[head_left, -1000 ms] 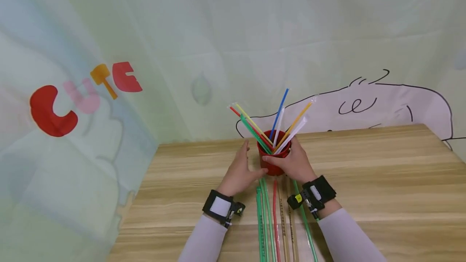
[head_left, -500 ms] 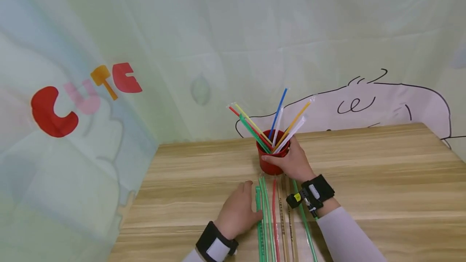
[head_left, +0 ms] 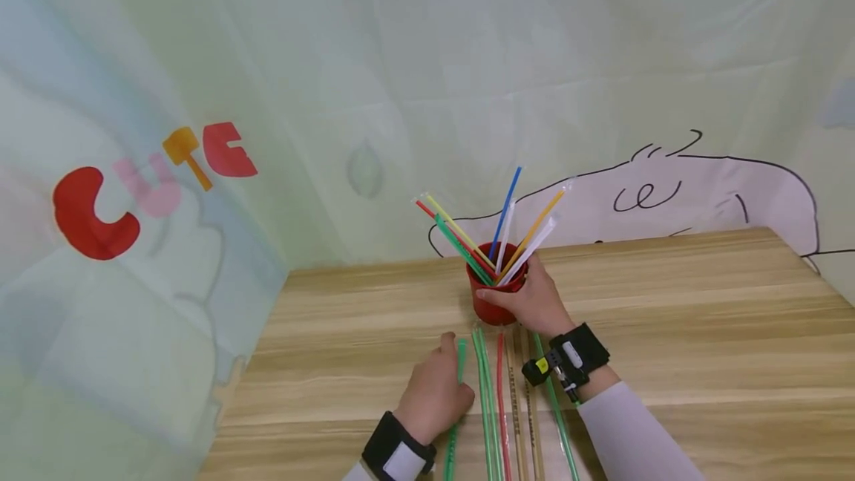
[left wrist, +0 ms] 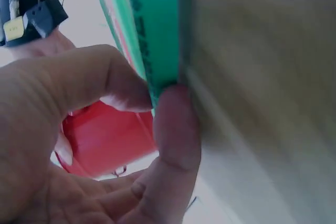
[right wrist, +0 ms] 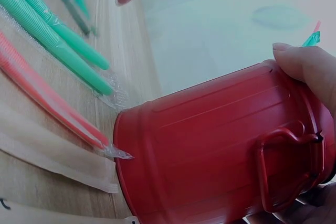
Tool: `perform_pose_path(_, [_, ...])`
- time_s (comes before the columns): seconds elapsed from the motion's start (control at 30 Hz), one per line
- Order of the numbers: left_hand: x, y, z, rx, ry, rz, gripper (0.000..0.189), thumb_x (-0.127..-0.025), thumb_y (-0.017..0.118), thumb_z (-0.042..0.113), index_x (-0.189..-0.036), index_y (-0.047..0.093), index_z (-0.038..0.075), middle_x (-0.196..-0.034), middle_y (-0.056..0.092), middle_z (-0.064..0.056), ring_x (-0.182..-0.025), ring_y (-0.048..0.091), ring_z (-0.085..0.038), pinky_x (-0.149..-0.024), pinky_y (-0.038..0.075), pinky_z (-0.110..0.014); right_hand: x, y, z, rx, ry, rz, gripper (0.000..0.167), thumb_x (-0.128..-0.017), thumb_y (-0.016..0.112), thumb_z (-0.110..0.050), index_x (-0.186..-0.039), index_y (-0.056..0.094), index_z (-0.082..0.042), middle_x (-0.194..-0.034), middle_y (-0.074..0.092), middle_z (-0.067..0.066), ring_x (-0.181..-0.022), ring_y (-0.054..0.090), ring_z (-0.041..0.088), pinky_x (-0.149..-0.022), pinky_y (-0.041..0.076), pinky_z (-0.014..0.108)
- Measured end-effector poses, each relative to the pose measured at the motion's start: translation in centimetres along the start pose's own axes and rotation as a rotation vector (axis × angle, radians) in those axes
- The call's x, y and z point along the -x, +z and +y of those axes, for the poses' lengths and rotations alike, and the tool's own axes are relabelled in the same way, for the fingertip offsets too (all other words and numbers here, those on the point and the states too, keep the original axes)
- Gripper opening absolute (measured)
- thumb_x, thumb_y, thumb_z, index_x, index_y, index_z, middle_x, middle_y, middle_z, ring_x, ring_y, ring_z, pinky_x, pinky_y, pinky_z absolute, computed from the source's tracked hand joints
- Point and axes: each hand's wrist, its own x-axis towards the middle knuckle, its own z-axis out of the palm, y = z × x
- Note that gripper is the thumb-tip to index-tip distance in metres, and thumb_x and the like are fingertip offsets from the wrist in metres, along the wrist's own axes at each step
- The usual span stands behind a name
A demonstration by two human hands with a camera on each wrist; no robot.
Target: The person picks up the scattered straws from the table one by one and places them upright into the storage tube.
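Observation:
Between the thumb and a finger of my left hand (head_left: 434, 396) is a flat green wrapped straw (left wrist: 157, 30) with dark print, standing apart to the left of the other straws on the table. My right hand (head_left: 544, 306) grips the red metal bucket (head_left: 490, 310) at its rim, thumb over the near side. A wire handle shows on the bucket's wall in the right wrist view. Blue, yellow, red, green, orange and white straws (head_left: 513, 214) lean out of its mouth; their lower ends are hidden inside.
Below the bucket, wrapped straws lie side by side on the wooden table (head_left: 668, 318): thin green straws (head_left: 486, 407), a red straw (head_left: 502, 399), brown paper-wrapped straws (head_left: 516, 414) and a green straw (head_left: 559, 418) by the right wrist. A printed cloth (head_left: 427, 58) hangs behind the table.
My left hand has left the bucket's side, come down toward the straws, and taken hold of the leftmost green straw, shifting it left. My right hand stays on the bucket.

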Motion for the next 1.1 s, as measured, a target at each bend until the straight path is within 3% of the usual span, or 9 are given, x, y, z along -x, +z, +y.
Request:
perform_pose_path(0.13, [-0.3,-1.8,-0.6,0.031,-0.01,0.063,0.077,-0.078,0.07,0.003,-0.147,0.039,-0.012,-0.086,0.068,-0.018,-0.052,0.052,-0.016,-0.042,0.04,-0.028,-0.1,0.1,0.0,-0.001,-0.002,0.001,0.09,-0.08,0.091,-0.035,-0.151,0.037,-0.016,-0.145,0.056,0.009,-0.136,0.055,0.032,-0.111,0.049,0.056])
perform_pose_path(0.27, [-1.0,-4.9,-0.8,0.064,0.02,0.166,0.065,-0.082,0.071,0.008,-0.141,0.049,-0.011,-0.067,0.06,-0.001,-0.051,0.049,-0.011,-0.047,0.039,-0.025,-0.1,0.2,-0.1,-0.002,-0.016,-0.001,0.089,-0.08,0.091,-0.033,-0.15,0.038,-0.015,-0.144,0.056,0.01,-0.135,0.056,0.033,-0.11,0.05,0.057])
perform_pose_path(0.5, [-1.7,-10.3,0.2,0.139,0.057,0.361,0.056,-0.088,0.07,0.011,-0.139,0.05,-0.002,-0.089,0.07,-0.007,-0.064,0.066,-0.009,-0.056,0.05,-0.027,-0.1,0.1,-0.1,0.001,-0.03,-0.003,0.089,-0.081,0.091,-0.031,-0.151,0.039,-0.014,-0.145,0.056,0.011,-0.135,0.055,0.034,-0.109,0.05,0.058])
perform_pose_path(0.73, [-2.4,-14.2,2.3,0.315,0.155,0.562,0.053,-0.094,0.067,0.011,-0.142,0.043,0.004,-0.102,0.069,-0.011,-0.076,0.076,-0.023,-0.06,0.061,-0.028,-0.1,0.1,0.0,0.002,-0.021,-0.009,0.089,-0.081,0.09,-0.031,-0.151,0.037,-0.015,-0.146,0.055,0.011,-0.136,0.054,0.035,-0.108,0.051,0.058])
perform_pose_path(0.9, [-3.5,-15.1,4.1,0.455,0.249,0.703,0.045,-0.097,0.065,0.01,-0.136,0.042,0.004,-0.104,0.068,-0.011,-0.083,0.076,-0.028,-0.059,0.063,-0.028,0.0,0.1,-0.1,-0.004,-0.031,-0.006,0.088,-0.081,0.09,-0.03,-0.151,0.038,-0.016,-0.146,0.055,0.01,-0.135,0.055,0.034,-0.108,0.052,0.058])
perform_pose_path(1.0, [-4.5,-14.5,4.7,0.505,0.282,0.727,0.042,-0.097,0.065,0.008,-0.132,0.043,0.004,-0.106,0.068,-0.013,-0.086,0.076,-0.029,-0.061,0.063,-0.028,0.0,0.1,-0.1,-0.001,-0.031,-0.004,0.088,-0.081,0.09,-0.03,-0.151,0.038,-0.017,-0.145,0.055,0.009,-0.135,0.055,0.034,-0.107,0.052,0.058])
perform_pose_path(1.1, [-5.6,-13.4,4.8,0.499,0.284,0.71,0.039,-0.097,0.066,0.008,-0.129,0.043,0.003,-0.107,0.069,-0.015,-0.088,0.077,-0.028,-0.063,0.064,-0.029,0.0,0.2,0.0,0.001,-0.031,-0.007,0.087,-0.082,0.09,-0.03,-0.15,0.038,-0.017,-0.145,0.055,0.009,-0.135,0.054,0.033,-0.107,0.052,0.057])
